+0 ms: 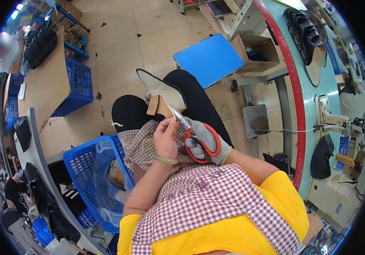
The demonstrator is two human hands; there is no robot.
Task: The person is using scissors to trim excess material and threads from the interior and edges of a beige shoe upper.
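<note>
In blue basket (79, 163): clear plastic (104, 187). Gripping scissors (183, 121) w/ curled R hand (203, 138); pinching w/ L hand (166, 138) at shoe upper (164, 91), can't tell what.

Shoe wkshp: sewing mach. (329, 115), stacked blk uppers (305, 36), crates (79, 83), shoe pc. (164, 90) on lap (127, 109).

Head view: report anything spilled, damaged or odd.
Ragged dark patches on the pale floor tiles look odd, possibly chips or scraps; I cannot tell which. Nothing appears spilled. The right hand grips the scissors normally.
</note>
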